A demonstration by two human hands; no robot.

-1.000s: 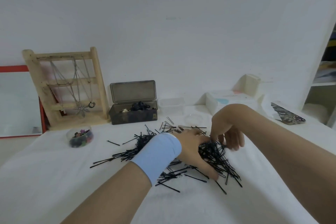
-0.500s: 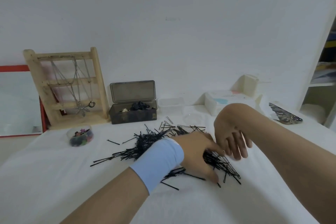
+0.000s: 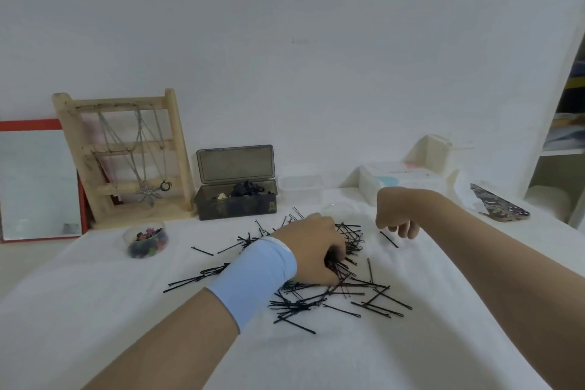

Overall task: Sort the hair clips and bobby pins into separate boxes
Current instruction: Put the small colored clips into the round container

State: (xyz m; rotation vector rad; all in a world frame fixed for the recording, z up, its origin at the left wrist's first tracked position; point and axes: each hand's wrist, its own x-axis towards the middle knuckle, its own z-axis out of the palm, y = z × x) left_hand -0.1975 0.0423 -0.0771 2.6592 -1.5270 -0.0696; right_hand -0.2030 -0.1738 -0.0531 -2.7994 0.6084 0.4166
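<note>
Bobby pins [image 3: 319, 296], thin black wire, each a narrow folded strip: loose heap at mid-desk on the white, faintly wrinkled cloth [image 3: 411, 345]. No common heading. Pins on the heap's left fringe run long axis low-left to high-right; the nearest ones lie almost crosswise; one on the right points nearly straight away from the viewer.

Left hand [image 3: 311, 248], pale blue soft wristband [image 3: 253, 275] above it, is sunk into the top of the heap. Its fingers [image 3: 337, 252] are curled under, closed round a clump of pins.

Right hand [image 3: 397, 215] hangs just right of the heap, fingers [image 3: 407, 231] bent downward and close together. Lone pin [image 3: 389, 239] sits directly under the thumb, slanting down to the right (pinched or merely lying on the cloth, cannot tell).

Behind the heap, by the wall: dark smoky translucent plastic box [image 3: 235, 207], rectangular, hinged lid up, black clips heaped inside. Beside it on the right, small clear rectangular tub [image 3: 300, 188]. Far left: round clear pot [image 3: 146, 239] of small coloured clips, pale wooden ladder-shaped rack [image 3: 177, 149] hung with metal chains, red-framed mirror [image 3: 38, 187].
</note>
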